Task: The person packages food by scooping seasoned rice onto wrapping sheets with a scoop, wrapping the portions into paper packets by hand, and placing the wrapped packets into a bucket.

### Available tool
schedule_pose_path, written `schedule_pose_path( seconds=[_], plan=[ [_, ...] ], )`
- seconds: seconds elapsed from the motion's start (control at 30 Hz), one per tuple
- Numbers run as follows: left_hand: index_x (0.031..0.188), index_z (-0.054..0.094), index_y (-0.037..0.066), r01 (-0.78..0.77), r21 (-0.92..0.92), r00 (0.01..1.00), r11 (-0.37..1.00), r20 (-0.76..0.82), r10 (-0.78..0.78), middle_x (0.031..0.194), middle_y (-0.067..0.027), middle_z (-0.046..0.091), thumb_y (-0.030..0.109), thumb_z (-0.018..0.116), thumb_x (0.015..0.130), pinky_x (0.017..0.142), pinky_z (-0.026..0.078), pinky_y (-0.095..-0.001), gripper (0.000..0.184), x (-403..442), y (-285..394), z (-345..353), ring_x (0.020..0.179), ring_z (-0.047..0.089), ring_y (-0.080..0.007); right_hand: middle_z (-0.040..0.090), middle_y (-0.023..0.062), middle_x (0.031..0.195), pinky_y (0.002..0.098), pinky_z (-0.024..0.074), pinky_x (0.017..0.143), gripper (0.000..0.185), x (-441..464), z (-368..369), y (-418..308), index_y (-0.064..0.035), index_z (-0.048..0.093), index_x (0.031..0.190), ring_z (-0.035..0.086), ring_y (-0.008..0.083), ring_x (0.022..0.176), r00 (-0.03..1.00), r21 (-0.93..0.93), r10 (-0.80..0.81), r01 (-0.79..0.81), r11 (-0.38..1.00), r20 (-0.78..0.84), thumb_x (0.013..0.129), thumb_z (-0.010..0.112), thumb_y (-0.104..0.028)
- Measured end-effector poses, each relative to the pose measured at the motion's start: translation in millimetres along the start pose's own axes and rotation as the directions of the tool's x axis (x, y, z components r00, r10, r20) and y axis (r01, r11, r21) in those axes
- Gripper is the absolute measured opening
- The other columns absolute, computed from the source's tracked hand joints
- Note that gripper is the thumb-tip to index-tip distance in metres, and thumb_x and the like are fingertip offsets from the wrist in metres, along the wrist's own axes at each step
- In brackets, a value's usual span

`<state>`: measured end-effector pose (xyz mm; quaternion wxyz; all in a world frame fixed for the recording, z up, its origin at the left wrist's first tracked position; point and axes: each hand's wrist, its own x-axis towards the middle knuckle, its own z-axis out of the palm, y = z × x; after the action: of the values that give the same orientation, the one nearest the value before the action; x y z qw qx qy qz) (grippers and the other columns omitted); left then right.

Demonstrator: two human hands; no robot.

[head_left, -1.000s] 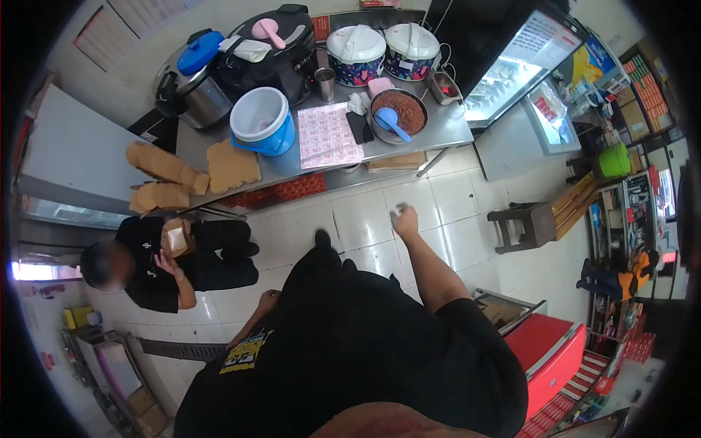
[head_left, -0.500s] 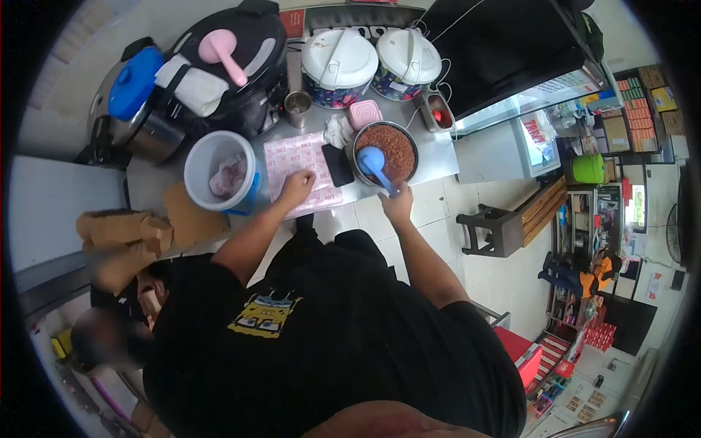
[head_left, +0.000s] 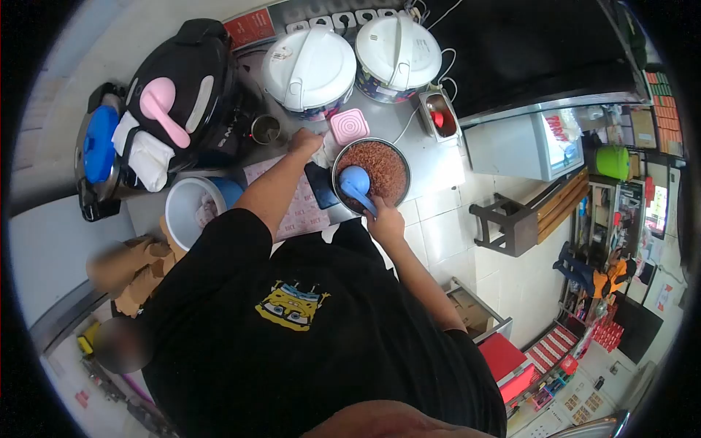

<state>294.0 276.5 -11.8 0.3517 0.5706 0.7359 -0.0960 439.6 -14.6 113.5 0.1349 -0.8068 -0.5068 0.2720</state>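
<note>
My right hand (head_left: 385,221) grips the handle of a blue scoop (head_left: 355,181). The scoop's bowl rests on reddish-brown rice-like grains (head_left: 383,164) in a round metal bowl (head_left: 407,191). My left hand (head_left: 307,140) is at the edge of a crumpled white cloth or tissue (head_left: 320,156), its fingers curled; what they hold, if anything, is hidden. A metal cup (head_left: 267,130) stands left of that hand, and a pink square container (head_left: 349,125) lies to its right. Below the left forearm are pink printed wrapping sheets (head_left: 303,212) with a dark phone (head_left: 321,185) beside them.
Two white-lidded rice cookers (head_left: 310,69) stand at the back. A large black cooker (head_left: 182,87) carries a pink ladle (head_left: 164,109). A white bucket (head_left: 179,212) is at left, and a small metal tray (head_left: 442,120) at right. A person's blurred head (head_left: 123,345) shows at lower left.
My left hand has moved from the wrapping sheets up to the crumpled white cloth. My right hand keeps hold of the blue scoop in the bowl. The view has shifted.
</note>
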Motion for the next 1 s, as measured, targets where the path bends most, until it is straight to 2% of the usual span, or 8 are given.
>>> schedule_pose_path(
  seconds=[0.1, 0.2, 0.27, 0.4, 0.47, 0.63, 0.8, 1.0],
  plan=[
    [0.109, 0.074, 0.0, -0.075, 0.035, 0.996, 0.997, 0.046, 0.073, 0.114, -0.0219, 0.073, 0.048, 0.073, 0.083, 0.091, 0.057, -0.0419, 0.054, 25.3, -2.8, 13.4, 0.105, 0.072, -0.0354, 0.067, 0.0202, 0.106, 0.0534, 0.0562, 0.076, 0.034, 4.4, -5.7, 2.5, -0.01, 0.063, 0.12, 0.069, 0.0433, 0.09, 0.999, 0.017, -0.02, 0.019, 1.0, 0.033, 0.089, 0.068, -0.022],
    [0.102, 0.075, 0.0, -0.231, 0.1, 0.964, 0.968, 0.158, 0.214, 0.105, -0.0235, 0.074, 0.036, 0.07, 0.085, 0.085, 0.059, -0.0418, 0.04, 36.2, -13.0, 22.7, 0.098, 0.074, -0.0365, 0.066, 0.0153, 0.107, 0.0497, 0.0569, 0.077, 0.031, 14.0, -7.7, 4.7, -0.0107, 0.064, 0.121, 0.068, 0.0378, 0.099, 0.992, -0.167, -0.003, 0.025, 0.986, 0.127, 0.092, 0.06, -0.02],
    [0.106, 0.073, -0.001, -0.259, -0.107, 0.964, 0.96, 0.037, 0.264, 0.101, -0.0234, 0.075, 0.03, 0.067, 0.087, 0.08, 0.058, -0.0431, 0.037, 21.5, -20.2, 19.7, 0.093, 0.074, -0.0363, 0.065, 0.0144, 0.106, 0.0461, 0.0548, 0.08, 0.029, 22.0, -6.9, 8.3, -0.0069, 0.065, 0.115, 0.065, 0.0346, 0.102, 0.985, -0.415, -0.165, 0.174, 0.893, 0.058, 0.091, 0.055, -0.019],
    [0.11, 0.069, -0.003, -0.313, -0.097, 0.948, 0.945, -0.089, 0.305, 0.095, -0.023, 0.074, 0.027, 0.063, 0.091, 0.077, 0.058, -0.0435, 0.036, 1.0, -35.4, 10.9, 0.087, 0.074, -0.0344, 0.064, 0.0135, 0.104, 0.0432, 0.0523, 0.083, 0.026, 30.9, -37.4, -5.9, -0.0042, 0.067, 0.107, 0.062, 0.0322, 0.102, 0.977, -0.421, -0.186, 0.214, 0.882, 0.108, 0.089, 0.054, -0.018],
    [0.112, 0.067, -0.004, -0.214, -0.429, 0.973, 0.878, -0.019, 0.228, 0.092, -0.0209, 0.074, 0.024, 0.063, 0.093, 0.075, 0.058, -0.0419, 0.033, -11.1, -49.3, 4.7, 0.085, 0.074, -0.0303, 0.066, 0.0146, 0.101, 0.0447, 0.0559, 0.075, 0.021, 28.8, -59.0, -17.0, -0.0039, 0.066, 0.101, 0.066, 0.0332, 0.097, 0.984, -0.358, -0.165, 0.177, 0.917, 0.065, 0.088, 0.06, -0.02],
    [0.101, 0.069, -0.002, -0.276, -0.551, 0.961, 0.787, -0.185, 0.207, 0.086, -0.0163, 0.073, 0.022, 0.071, 0.091, 0.073, 0.056, -0.0367, 0.026, -55.9, -92.0, 15.1, 0.079, 0.072, -0.0253, 0.068, 0.0171, 0.098, 0.0465, 0.0591, 0.067, 0.024, 32.8, -95.9, -31.7, -0.0026, 0.064, 0.098, 0.071, 0.0343, 0.087, 0.992, -0.28, -0.1, 0.119, 0.952, 0.083, 0.09, 0.067, -0.025],
    [0.091, 0.067, -0.001, -0.391, -0.619, 0.92, 0.681, -0.285, 0.269, 0.081, -0.0113, 0.071, 0.019, 0.076, 0.086, 0.071, 0.054, -0.0326, 0.021, -107.0, -117.0, 40.6, 0.074, 0.068, -0.0187, 0.069, 0.0199, 0.098, 0.0516, 0.0574, 0.072, 0.024, 31.0, -95.7, -31.3, -0.0017, 0.061, 0.108, 0.071, 0.0394, 0.084, 0.998, -0.311, 0.031, -0.013, 0.95, 0.052, 0.093, 0.061, -0.02],
    [0.083, 0.062, 0.001, -0.311, -0.761, 0.922, 0.569, -0.095, 0.376, 0.075, -0.0059, 0.065, 0.014, 0.075, 0.085, 0.063, 0.048, -0.0304, 0.019, -126.3, -122.9, 65.0, 0.07, 0.06, -0.0121, 0.067, 0.0205, 0.107, 0.0474, 0.0601, 0.074, 0.045, 11.0, -86.0, -47.9, -0.0015, 0.051, 0.139, 0.073, 0.0375, 0.088, 0.972, -0.535, 0.228, -0.158, 0.83, 0.066, 0.096, 0.052, -0.013]
  ],
)
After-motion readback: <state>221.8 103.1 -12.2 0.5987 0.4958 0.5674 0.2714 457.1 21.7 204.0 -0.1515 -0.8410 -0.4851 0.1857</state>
